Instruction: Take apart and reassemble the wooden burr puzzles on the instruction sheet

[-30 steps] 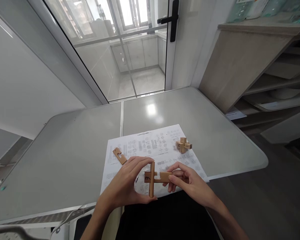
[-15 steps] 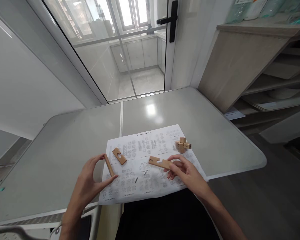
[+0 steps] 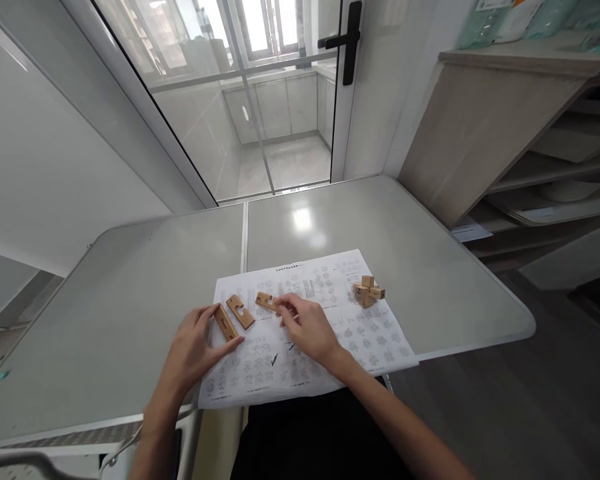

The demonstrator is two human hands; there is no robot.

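Note:
Between the thumb and fingers of my left hand is a plain wooden puzzle bar, gripped by its two ends at the left edge of the printed sheet. Just right of it lies a notched wooden puzzle piece on the paper, apart from both hands. My right hand pinches the right end of another notched puzzle piece, which has a dark mark on its left end. A small interlocked wooden burr puzzle sits at the sheet's right side.
The grey table has a seam running through it and rounded corners. Behind it stands a glass door with a black handle. To the right is a wooden shelf unit with bottles on top.
My right hand has carried its notched piece left and away from me, near the lying piece. The bar in my left hand has turned so its marked broad face shows.

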